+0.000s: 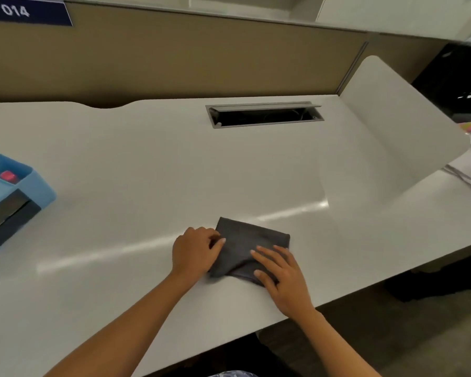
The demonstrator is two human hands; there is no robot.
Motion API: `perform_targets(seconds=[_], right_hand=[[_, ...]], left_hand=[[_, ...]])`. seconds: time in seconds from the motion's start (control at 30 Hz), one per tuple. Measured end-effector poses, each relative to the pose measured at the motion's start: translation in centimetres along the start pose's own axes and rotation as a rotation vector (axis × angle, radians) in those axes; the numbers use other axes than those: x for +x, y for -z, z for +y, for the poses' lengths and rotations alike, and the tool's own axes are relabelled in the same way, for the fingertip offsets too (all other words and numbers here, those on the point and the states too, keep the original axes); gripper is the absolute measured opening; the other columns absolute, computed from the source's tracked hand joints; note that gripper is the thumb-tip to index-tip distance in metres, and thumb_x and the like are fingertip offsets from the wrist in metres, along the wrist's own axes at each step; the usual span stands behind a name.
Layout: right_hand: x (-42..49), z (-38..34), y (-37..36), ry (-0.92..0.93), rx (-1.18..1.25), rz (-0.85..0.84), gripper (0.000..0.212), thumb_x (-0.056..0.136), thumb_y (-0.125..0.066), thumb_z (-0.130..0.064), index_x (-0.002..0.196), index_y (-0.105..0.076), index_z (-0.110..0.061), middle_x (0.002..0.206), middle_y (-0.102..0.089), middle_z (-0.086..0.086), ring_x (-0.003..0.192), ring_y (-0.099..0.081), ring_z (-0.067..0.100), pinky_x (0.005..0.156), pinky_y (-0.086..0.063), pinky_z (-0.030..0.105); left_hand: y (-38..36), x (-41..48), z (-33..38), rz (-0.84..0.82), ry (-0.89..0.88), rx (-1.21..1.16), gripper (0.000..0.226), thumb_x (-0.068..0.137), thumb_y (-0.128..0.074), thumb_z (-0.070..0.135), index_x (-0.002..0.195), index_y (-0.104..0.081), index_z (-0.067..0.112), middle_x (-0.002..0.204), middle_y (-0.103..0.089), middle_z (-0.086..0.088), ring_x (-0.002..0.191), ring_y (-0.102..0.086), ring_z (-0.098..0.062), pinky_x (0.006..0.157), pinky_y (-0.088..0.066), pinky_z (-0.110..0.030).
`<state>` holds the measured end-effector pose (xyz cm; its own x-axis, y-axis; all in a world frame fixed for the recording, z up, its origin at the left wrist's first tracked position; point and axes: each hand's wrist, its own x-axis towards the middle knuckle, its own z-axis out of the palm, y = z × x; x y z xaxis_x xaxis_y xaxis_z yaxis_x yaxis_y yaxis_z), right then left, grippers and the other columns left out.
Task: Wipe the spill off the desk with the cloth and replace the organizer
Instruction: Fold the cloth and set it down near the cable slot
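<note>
Head view, nearest first: both forearms reach in from the desk's front edge to a folded dark grey cloth (pixel 252 247) lying flat on the smooth white desk (pixel 147 164). The right hand (pixel 282 277) lies open, palm down, fingers spread over the cloth's near right portion, evidently to pin it. The left hand (pixel 195 251) sits at the cloth's left edge with fingers curled, fingertips touching the fabric, likely squaring the fold; whether it pinches the cloth cannot be told. No spill is discernible near either hand. Far left of the left hand stands the light blue plastic compartmented organizer (pixel 11 197), moved aside and awaiting replacement. Beyond both hands, an open grey cable slot (pixel 264 115) is recessed in the desk.
</note>
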<state>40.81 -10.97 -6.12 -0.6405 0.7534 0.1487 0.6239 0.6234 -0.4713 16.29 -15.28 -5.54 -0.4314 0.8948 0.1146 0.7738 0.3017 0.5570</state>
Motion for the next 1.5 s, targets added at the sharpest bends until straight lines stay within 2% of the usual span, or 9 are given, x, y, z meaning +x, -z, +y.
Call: perform_targets(seconds=[0.07,0.2,0.37,0.63,0.8,0.93,1.17,1.37,1.5], right_hand=[[-1.3,1.4,1.1,-0.086,-0.061,0.09,0.043,0.091,-0.055,-0.052,0.131,-0.057,-0.036,0.124,-0.063,-0.014,0.118,-0.051,0.017,0.097,-0.048,0.036],[-2.6,2.8,2.1,-0.086,-0.228,0.01,0.043,0.081,-0.061,-0.062,0.113,-0.07,-0.035,0.106,-0.069,-0.014,0.102,-0.058,0.015,0.089,-0.041,0.029],[-1.0,3.5,2.6,0.047,-0.292,0.005,0.015,0.076,-0.081,-0.037,0.089,-0.075,-0.036,0.091,-0.071,-0.018,0.09,-0.06,0.014,0.087,-0.038,0.029],[3.7,7.2,6.9,-0.009,-0.543,-0.065,0.025,0.07,-0.083,-0.004,0.069,-0.074,-0.027,0.084,-0.074,-0.006,0.093,-0.066,0.026,0.087,-0.048,0.044],[3.9,6.6,7.0,-0.249,-0.273,0.17,0.021,0.082,-0.076,-0.013,0.099,-0.074,-0.024,0.092,-0.073,-0.005,0.086,-0.066,0.021,0.076,-0.047,0.034],[5.4,5.2,5.9,-0.446,-0.074,0.099,0.03,0.091,-0.066,-0.034,0.12,-0.063,-0.027,0.103,-0.069,-0.006,0.092,-0.063,0.015,0.084,-0.052,0.033],[8.5,3.9,3.6,-0.625,-0.107,-0.05,0.033,0.089,-0.064,-0.047,0.115,-0.068,-0.028,0.111,-0.07,-0.005,0.098,-0.067,0.016,0.079,-0.049,0.026],[10.2,4.5,4.4,-0.667,-0.101,-0.003,0.006,0.084,-0.07,-0.039,0.089,-0.068,-0.036,0.089,-0.07,-0.014,0.072,-0.059,0.006,0.061,-0.038,0.018],[11.9,7.4,6.4,-0.694,-0.086,0.091,0.002,0.087,-0.068,-0.032,0.089,-0.068,-0.032,0.089,-0.069,-0.011,0.069,-0.057,0.008,0.064,-0.042,0.021]], left_hand=[[-0.3,0.3,0.6,-0.052,0.149,0.039,0.027,0.082,-0.061,0.058,0.089,-0.066,0.033,0.083,-0.066,0.013,0.076,-0.061,-0.013,0.054,-0.035,-0.024],[-1.1,0.9,2.0,-0.114,0.276,0.055,0.036,0.079,-0.065,0.059,0.091,-0.059,0.026,0.08,-0.061,0.01,0.067,-0.054,-0.013,0.054,-0.034,-0.025],[-1.6,1.5,2.8,-0.143,0.297,0.101,0.028,0.085,-0.065,0.048,0.094,-0.062,0.022,0.086,-0.068,0.005,0.073,-0.061,-0.016,0.061,-0.04,-0.026],[-1.5,-0.2,3.3,-0.155,0.31,0.145,0.018,0.092,-0.057,0.044,0.095,-0.059,0.026,0.09,-0.068,0.006,0.08,-0.064,-0.017,0.064,-0.037,-0.026],[-0.5,0.4,3.2,-0.066,0.29,0.082,0.025,0.088,-0.065,0.04,0.101,-0.051,0.024,0.099,-0.064,0.006,0.081,-0.064,-0.017,0.062,-0.038,-0.025],[0.1,2.1,3.3,-0.029,0.216,0.085,0.032,0.09,-0.062,0.039,0.115,-0.054,0.023,0.114,-0.061,0.002,0.092,-0.064,-0.019,0.065,-0.045,-0.028],[-0.2,4.4,3.2,-0.164,0.208,0.178,0.027,0.091,-0.058,0.046,0.104,-0.068,0.025,0.103,-0.07,0.005,0.086,-0.066,-0.015,0.064,-0.041,-0.022],[-0.9,5.8,3.9,-0.207,0.194,0.248,0.02,0.091,-0.059,0.043,0.088,-0.07,0.027,0.085,-0.071,0.008,0.074,-0.064,-0.011,0.06,-0.039,-0.021],[-1.9,8.1,6.6,-0.208,0.144,0.197,0.02,0.09,-0.058,0.046,0.088,-0.07,0.031,0.086,-0.072,0.01,0.072,-0.062,-0.007,0.059,-0.036,-0.019]])
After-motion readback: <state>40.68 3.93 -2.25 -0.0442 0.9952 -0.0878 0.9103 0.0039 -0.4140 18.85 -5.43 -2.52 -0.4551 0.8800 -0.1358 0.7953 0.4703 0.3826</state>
